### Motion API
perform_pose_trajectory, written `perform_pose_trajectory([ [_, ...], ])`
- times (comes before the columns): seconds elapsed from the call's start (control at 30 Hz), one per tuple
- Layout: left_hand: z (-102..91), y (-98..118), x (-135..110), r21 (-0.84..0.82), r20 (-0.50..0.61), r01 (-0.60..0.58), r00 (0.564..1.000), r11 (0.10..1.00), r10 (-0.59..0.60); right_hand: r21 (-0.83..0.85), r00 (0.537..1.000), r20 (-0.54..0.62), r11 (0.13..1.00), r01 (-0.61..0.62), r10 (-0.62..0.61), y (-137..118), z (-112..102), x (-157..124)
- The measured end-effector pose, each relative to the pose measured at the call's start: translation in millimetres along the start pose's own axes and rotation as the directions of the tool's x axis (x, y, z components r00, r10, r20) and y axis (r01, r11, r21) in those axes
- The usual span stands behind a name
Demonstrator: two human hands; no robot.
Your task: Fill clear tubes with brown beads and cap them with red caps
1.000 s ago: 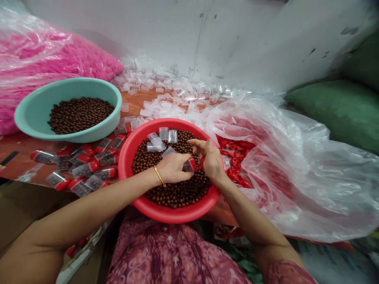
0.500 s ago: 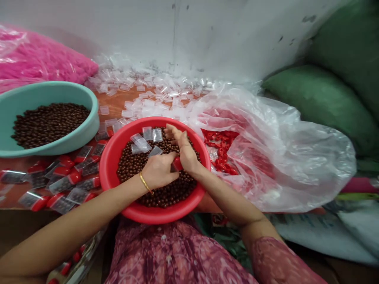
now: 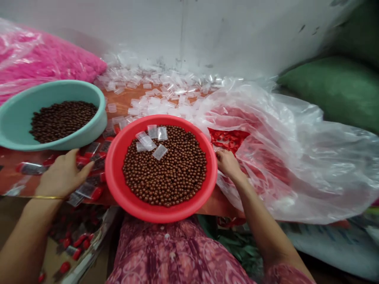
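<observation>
My left hand (image 3: 63, 173) is over the small clear containers with red caps (image 3: 89, 189) left of the red basin. Its thumb and forefinger are spread, and no held thing shows. On the other side of the basin, my right hand (image 3: 228, 162) is at the mouth of a clear plastic bag (image 3: 308, 169) beside loose red caps (image 3: 226, 139). Its fingers are curled in, and the tips are hidden. Between both hands stands the red basin (image 3: 114, 173), holding small brown beads (image 3: 168, 173) with several clear empty cases (image 3: 160, 152) lying on top.
A teal basin (image 3: 102, 122) of brown beads stands at the left, before a bag of pink pieces (image 3: 59, 55). Clear cases (image 3: 174, 88) are heaped along the wall. Green sacks (image 3: 331, 90) sit at right. Below the table edge, a box (image 3: 89, 256) contains red-capped containers.
Both hands have left the red basin: the left moved to the capped containers, the right to the red caps. The red-capped container between them is gone from above the beads.
</observation>
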State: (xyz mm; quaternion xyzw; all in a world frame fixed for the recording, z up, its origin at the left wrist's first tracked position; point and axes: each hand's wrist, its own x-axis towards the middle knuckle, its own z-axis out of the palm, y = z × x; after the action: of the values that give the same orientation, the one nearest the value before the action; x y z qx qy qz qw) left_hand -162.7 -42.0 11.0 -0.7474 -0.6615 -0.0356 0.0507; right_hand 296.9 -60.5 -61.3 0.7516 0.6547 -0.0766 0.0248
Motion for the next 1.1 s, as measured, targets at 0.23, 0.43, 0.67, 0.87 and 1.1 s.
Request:
perform_pose_trajectory([
  [0.23, -14.9, 114.6, 13.2, -0.116, -0.021, -0.332, 0.943, 0.936, 0.332, 0.053, 0.979, -0.056, 0.980, -0.194, 0.197, -5.9, 4.2, 2.0],
  [0.43, 11.5, 169.4, 52.3, -0.143, 0.365, -0.269, 0.880, 0.952, 0.304, 0.734, 0.874, -0.317, 0.679, -0.019, 0.367, 5.1, -5.9, -0.6],
  [0.67, 6.3, 169.1, 51.0, -0.205, 0.523, -0.282, 0.778, 0.937, 0.349, 0.990, 0.950, -0.138, 0.078, 0.121, 0.278, -23.9, -38.9, -22.2],
  [0.87, 19.6, 189.9, 55.2, -0.394, 0.644, -0.018, 0.708, 0.919, 0.290, 0.993, 0.994, -0.082, -0.074, 0.087, 0.068, -51.7, -53.6, -30.2],
  [1.1, 48.6, 209.6, 74.4, -0.690, 0.571, 0.278, 0.777, 0.668, 0.266, 0.978, 0.999, 0.046, -0.204, -0.045, 0.000, -65.9, -59.3, -26.0],
])
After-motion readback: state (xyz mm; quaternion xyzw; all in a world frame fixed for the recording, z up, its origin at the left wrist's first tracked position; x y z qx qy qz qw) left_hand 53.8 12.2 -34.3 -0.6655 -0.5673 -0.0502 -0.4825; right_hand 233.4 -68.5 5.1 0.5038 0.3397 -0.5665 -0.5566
